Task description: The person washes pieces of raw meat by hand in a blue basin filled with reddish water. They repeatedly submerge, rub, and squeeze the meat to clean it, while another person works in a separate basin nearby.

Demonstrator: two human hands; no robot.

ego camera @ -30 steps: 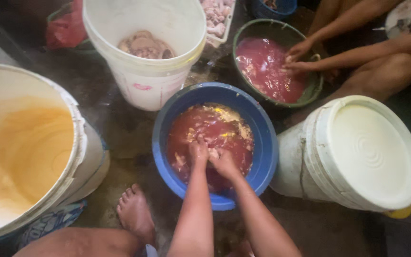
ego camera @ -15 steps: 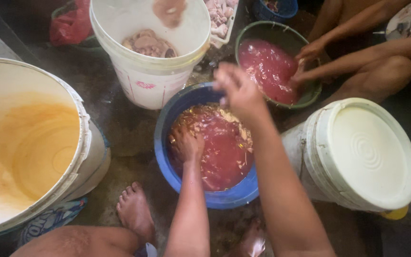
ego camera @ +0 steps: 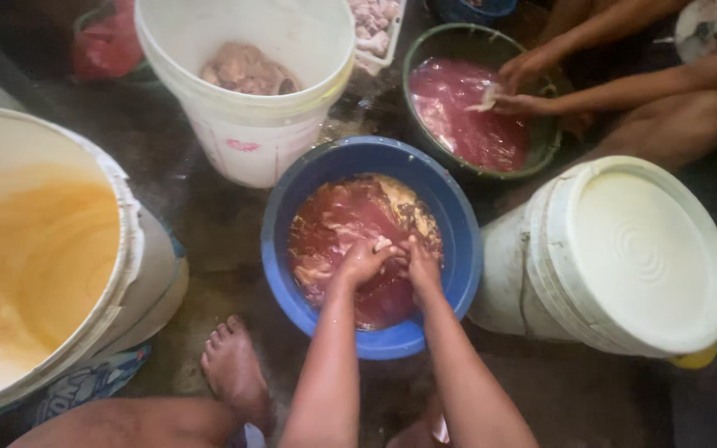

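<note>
A blue basin on the wet floor holds dark red liquid and pale pieces of meat. Both my hands are down in it, pressed close together near the middle. My left hand and my right hand curl around a pale piece of meat between them. Just beyond the basin stands a white bucket with several washed pieces of meat at its bottom.
Another person's hands work in a green basin of red liquid at the upper right. A lidded white bucket stands right, a big tub of orange liquid left. My bare foot rests by the blue basin.
Half a second ago my right hand was raised toward the white bucket and a piece of meat dropped into it. It has come back down into the blue basin beside my left hand.
</note>
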